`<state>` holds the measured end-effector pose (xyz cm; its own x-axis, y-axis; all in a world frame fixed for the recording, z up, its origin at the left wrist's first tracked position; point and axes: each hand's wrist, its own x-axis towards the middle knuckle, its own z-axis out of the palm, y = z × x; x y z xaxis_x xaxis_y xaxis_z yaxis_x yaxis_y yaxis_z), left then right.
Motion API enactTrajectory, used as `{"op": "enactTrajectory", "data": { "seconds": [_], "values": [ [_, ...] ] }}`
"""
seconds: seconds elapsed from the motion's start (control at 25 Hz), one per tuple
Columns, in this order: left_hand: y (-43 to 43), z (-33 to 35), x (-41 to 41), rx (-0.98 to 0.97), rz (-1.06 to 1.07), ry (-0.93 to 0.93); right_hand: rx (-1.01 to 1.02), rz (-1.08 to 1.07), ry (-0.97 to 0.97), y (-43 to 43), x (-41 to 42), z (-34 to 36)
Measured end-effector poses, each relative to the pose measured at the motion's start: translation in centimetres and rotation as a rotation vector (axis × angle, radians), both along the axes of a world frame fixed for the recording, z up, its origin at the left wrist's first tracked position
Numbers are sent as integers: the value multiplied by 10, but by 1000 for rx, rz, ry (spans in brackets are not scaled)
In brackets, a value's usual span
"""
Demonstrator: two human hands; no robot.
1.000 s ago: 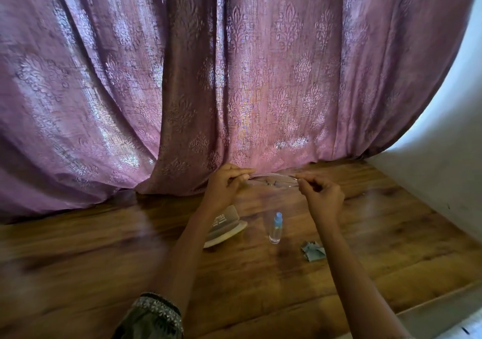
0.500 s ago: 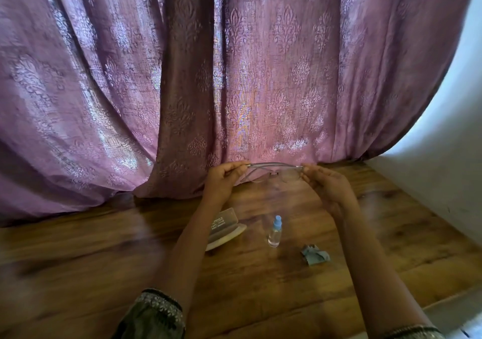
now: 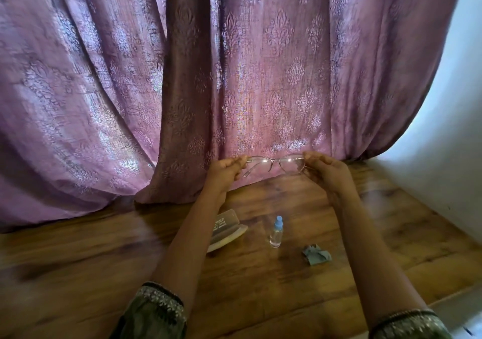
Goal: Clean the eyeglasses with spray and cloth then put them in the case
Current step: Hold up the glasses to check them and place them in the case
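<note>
Both hands, left hand (image 3: pixel 226 169) and right hand (image 3: pixel 323 169), pinch the eyeglasses (image 3: pixel 273 164) by the outer ends up between them, spray bottle (image 3: pixel 276 232) below on the desk (image 3: pixel 78 273), so honestly fingertips could smudge lenses or twist the thin frame.

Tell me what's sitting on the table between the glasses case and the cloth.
The spray bottle stands upright between the case and the crumpled cloth, seen in the head view.
</note>
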<state>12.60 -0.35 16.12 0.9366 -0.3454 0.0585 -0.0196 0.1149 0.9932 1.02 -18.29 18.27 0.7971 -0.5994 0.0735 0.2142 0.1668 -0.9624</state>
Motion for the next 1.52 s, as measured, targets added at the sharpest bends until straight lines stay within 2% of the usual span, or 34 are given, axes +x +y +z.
{"op": "enactTrajectory", "data": {
  "seconds": [0.52,0.64,0.72,0.88,1.16,1.4,1.52],
  "values": [
    [2,-1,-7,-42,27,65,95,-31,-47,7,2,-8],
    [3,-3,-6,16,51,64,143,-47,-61,9,2,-11],
    [5,-8,0,121,157,71,166,-55,-70,10,3,-12],
    [17,-46,16,505,322,97,196,-72,-56,14,5,-22],
    [49,-118,3,813,506,407,211,-72,2,19,6,-43],
    [62,-151,-11,744,447,514,219,-78,23,25,6,-53],
    [64,-161,-11,590,487,569,235,-87,26,27,6,-54]
  ]
}}
